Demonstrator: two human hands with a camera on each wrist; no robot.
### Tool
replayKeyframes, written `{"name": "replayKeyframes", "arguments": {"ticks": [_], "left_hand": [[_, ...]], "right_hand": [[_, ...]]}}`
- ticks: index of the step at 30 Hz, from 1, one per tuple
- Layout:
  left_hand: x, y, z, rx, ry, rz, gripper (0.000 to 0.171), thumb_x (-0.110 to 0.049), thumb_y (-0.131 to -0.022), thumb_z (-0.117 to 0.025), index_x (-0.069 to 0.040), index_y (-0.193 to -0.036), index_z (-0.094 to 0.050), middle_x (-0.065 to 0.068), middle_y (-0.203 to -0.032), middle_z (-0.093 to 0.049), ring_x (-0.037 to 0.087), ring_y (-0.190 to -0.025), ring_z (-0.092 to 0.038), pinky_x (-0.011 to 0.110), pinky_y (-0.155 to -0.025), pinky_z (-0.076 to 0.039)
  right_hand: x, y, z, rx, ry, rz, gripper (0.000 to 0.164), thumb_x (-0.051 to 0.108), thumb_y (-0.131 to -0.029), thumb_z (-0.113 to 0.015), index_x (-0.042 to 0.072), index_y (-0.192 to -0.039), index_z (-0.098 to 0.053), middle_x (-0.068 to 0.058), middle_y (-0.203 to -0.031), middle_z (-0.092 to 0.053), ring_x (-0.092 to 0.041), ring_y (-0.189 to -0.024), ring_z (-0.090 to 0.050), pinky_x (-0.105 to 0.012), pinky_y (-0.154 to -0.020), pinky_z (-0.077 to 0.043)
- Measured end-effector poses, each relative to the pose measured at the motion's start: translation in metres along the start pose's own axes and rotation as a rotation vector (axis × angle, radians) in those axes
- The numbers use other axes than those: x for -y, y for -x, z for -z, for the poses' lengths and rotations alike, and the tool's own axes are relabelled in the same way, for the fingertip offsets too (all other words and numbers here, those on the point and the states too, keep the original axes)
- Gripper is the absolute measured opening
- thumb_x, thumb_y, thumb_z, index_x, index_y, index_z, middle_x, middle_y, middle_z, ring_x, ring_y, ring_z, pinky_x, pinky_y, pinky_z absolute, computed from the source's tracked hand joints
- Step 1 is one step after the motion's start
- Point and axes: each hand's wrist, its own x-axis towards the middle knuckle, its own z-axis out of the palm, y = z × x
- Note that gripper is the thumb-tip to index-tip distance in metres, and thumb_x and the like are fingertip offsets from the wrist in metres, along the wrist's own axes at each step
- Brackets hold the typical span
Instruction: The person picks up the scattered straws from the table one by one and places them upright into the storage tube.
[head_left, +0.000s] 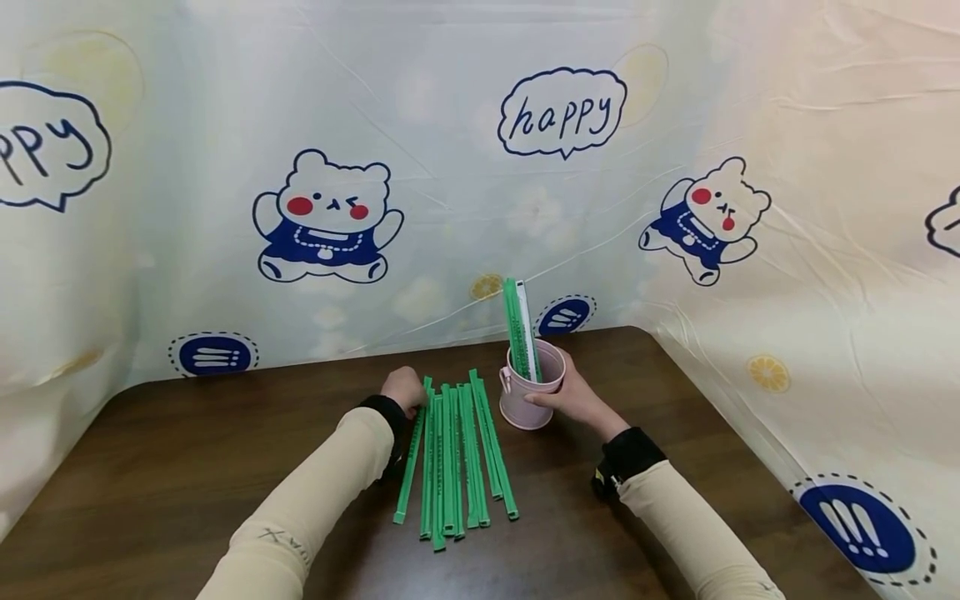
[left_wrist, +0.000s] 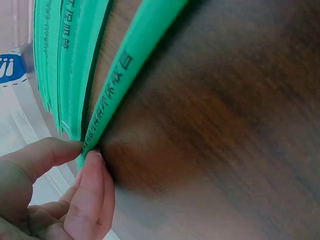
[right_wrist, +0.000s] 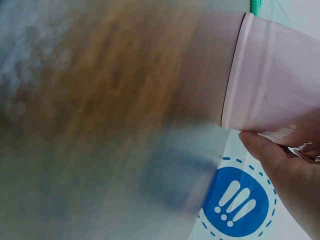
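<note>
The leftmost green strip [head_left: 412, 454] lies along the outer side of a row of similar strips [head_left: 449, 467] on the brown table [head_left: 225, 475], and the left hand [head_left: 405, 389] pinches its far end between thumb and fingertips. Because that hold takes in only the tip, the long free part could swing or twist if lifted, and a shallow pinch might let the strip slip. Its far end sits close against the neighbouring strips, so a sideways drag could pull one askew. To the right of the row stands the pink bucket [head_left: 522, 410], its side gripped by the right hand [head_left: 573, 396], thumb toward the near side; how firmly, I cannot tell. A few green strips [head_left: 516, 329] and one white-faced strip [head_left: 528, 333] rise well above its rim, leaning together, so a knock or tilt could make the bucket top-heavy and topple it should that grip loosen. Beyond the table hangs the patterned backdrop [head_left: 450, 167], where a strip flicked past the back edge could fall out of reach.
</note>
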Motion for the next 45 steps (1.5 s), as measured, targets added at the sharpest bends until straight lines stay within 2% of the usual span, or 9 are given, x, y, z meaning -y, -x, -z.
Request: {"name": "replayKeyframes", "arguments": {"ticks": [8, 13, 19, 23, 26, 30, 34, 41, 45], "left_hand": [[0.003, -0.023, -0.008, 0.029, -0.054, 0.062, 0.038, -0.005, -0.09, -0.066, -0.011, -0.056, -0.05, 0.005, -0.052, -0.051, 0.016, -0.043, -0.052, 0.029, -0.048, -0.046], [0.009, -0.019, -0.006, 0.05, 0.035, 0.056, 0.043, -0.005, -0.091, -0.065, -0.013, -0.054, -0.044, 0.003, -0.05, -0.044, 0.017, -0.044, -0.05, 0.03, -0.049, -0.046], [0.007, 0.003, 0.015, 0.053, 0.083, 0.051, 0.023, -0.005, -0.093, -0.064, -0.003, -0.072, -0.056, 0.006, -0.062, -0.05, 0.016, -0.051, -0.057, 0.026, -0.053, -0.05], [0.002, 0.005, 0.039, 0.046, 0.096, 0.048, 0.012, -0.005, -0.095, -0.062, 0.005, -0.088, -0.064, 0.008, -0.072, -0.058, 0.015, -0.056, -0.06, 0.026, -0.058, -0.054], [-0.005, 0.003, 0.059, 0.064, 0.203, 0.017, 0.012, -0.003, -0.097, -0.058, 0.008, -0.095, -0.064, 0.006, -0.077, -0.059, 0.014, -0.063, -0.059, 0.027, -0.064, -0.055], [-0.021, 0.004, 0.083, 0.081, 0.337, -0.067, 0.023, -0.003, -0.1, -0.054, 0.012, -0.116, -0.059, 0.007, -0.093, -0.059, 0.013, -0.078, -0.059, 0.029, -0.079, -0.06], [-0.047, 0.014, 0.106, 0.04, 0.377, -0.143, 0.036, -0.007, -0.104, -0.052, 0.013, -0.134, -0.053, 0.012, -0.11, -0.062, 0.01, -0.086, -0.061, 0.029, -0.093, -0.061], [-0.103, 0.026, 0.139, -0.091, 0.529, -0.306, 0.038, -0.006, -0.103, -0.053, 0.008, -0.139, -0.054, 0.017, -0.124, -0.06, 0.021, -0.107, -0.064, 0.039, -0.11, -0.054], [-0.138, 0.033, 0.142, -0.166, 0.673, -0.4, 0.038, -0.006, -0.103, -0.057, 0.004, -0.14, -0.055, 0.014, -0.123, -0.06, 0.023, -0.114, -0.064, 0.04, -0.111, -0.053]], "right_hand": [[0.002, 0.001, -0.001, -0.01, -0.001, -0.032, 0.099, 0.011, -0.086, -0.081, 0.01, -0.16, -0.017, -0.023, -0.161, -0.028, -0.044, -0.145, -0.037, -0.065, -0.121, -0.034], [0.003, 0.003, -0.002, -0.003, 0.001, -0.034, 0.1, 0.012, -0.086, -0.082, 0.01, -0.16, -0.016, -0.023, -0.161, -0.027, -0.044, -0.145, -0.036, -0.065, -0.121, -0.034], [0.004, 0.004, -0.003, -0.01, 0.003, -0.044, 0.1, 0.011, -0.086, -0.082, 0.01, -0.16, -0.016, -0.023, -0.161, -0.027, -0.044, -0.146, -0.035, -0.065, -0.121, -0.033], [0.006, 0.004, -0.003, -0.013, 0.015, -0.051, 0.1, 0.01, -0.086, -0.081, 0.01, -0.161, -0.015, -0.023, -0.161, -0.027, -0.044, -0.146, -0.035, -0.065, -0.122, -0.032], [0.006, 0.003, -0.003, -0.015, 0.02, -0.063, 0.099, 0.011, -0.086, -0.081, 0.01, -0.16, -0.014, -0.023, -0.161, -0.027, -0.044, -0.146, -0.035, -0.065, -0.122, -0.032], [0.006, 0.003, -0.004, -0.011, 0.018, -0.067, 0.099, 0.01, -0.086, -0.081, 0.009, -0.16, -0.014, -0.024, -0.161, -0.026, -0.044, -0.146, -0.035, -0.064, -0.122, -0.032], [0.006, 0.003, -0.004, -0.007, 0.024, -0.057, 0.099, 0.009, -0.086, -0.08, 0.006, -0.16, -0.014, -0.026, -0.16, -0.027, -0.045, -0.146, -0.035, -0.064, -0.122, -0.032], [0.006, 0.004, -0.004, -0.019, 0.041, -0.052, 0.099, 0.01, -0.086, -0.081, 0.004, -0.16, -0.014, -0.027, -0.159, -0.027, -0.046, -0.147, -0.034, -0.064, -0.122, -0.032], [0.007, 0.005, -0.004, -0.021, 0.039, -0.066, 0.099, 0.01, -0.087, -0.08, 0.004, -0.16, -0.014, -0.027, -0.16, -0.028, -0.045, -0.147, -0.034, -0.063, -0.122, -0.032]]}}
